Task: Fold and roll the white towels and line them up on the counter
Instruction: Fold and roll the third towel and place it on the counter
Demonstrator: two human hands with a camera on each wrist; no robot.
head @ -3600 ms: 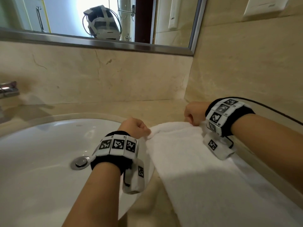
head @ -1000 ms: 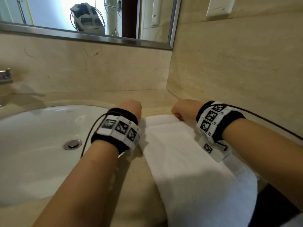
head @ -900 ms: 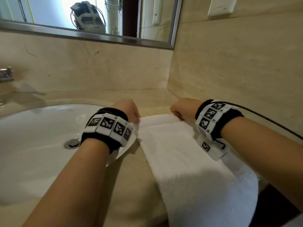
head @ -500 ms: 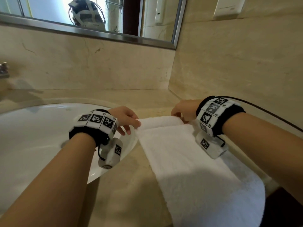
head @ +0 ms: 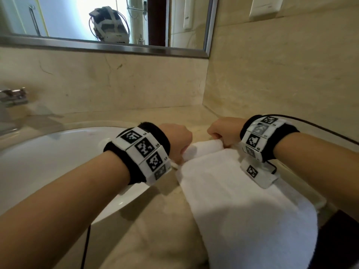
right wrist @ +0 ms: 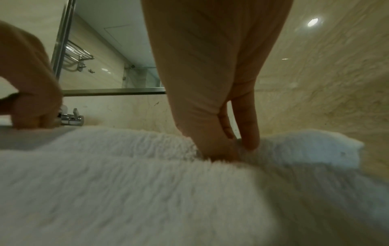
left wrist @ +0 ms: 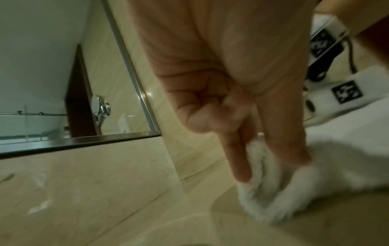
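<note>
A white towel [head: 239, 206] lies folded into a long strip on the beige stone tabletop [head: 155, 220], to the right of the white basin [head: 48, 162]. Its long axis runs from the far corner, where the two walls meet, back toward the person, and its near end hangs over the front edge of the tabletop. The far end is turned over into a short roll [head: 204, 147] that lies crosswise to the strip, parallel to the back wall. The left hand [head: 178, 140] pinches the left end of that roll between thumb and fingers, where the left wrist view shows layered terry edges. The right hand [head: 223, 131] grips the right end, its thumb and forefinger pressed into the pile. A steel tap [head: 13, 98] stands at the far left beyond the basin, and a framed mirror [head: 108, 22] runs along the back wall above.
</note>
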